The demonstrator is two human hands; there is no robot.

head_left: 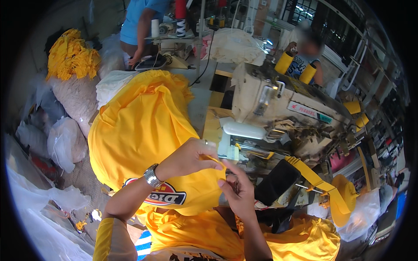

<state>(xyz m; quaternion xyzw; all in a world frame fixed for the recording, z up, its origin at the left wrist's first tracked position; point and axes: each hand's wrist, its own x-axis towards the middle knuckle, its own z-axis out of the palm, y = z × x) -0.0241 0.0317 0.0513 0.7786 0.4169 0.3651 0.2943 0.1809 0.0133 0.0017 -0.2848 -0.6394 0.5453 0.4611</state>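
Hands, left point(188, 157) and right point(237, 189), pinch the yellow garment's point(143, 126) edge beside the sewing machine point(283, 117).

Both hands, left point(188, 157) and right point(237, 191), pinch the edge of a yellow garment point(143, 130) just before the cream sewing machine point(283, 117), yellow binding tape point(315, 178) alongside.
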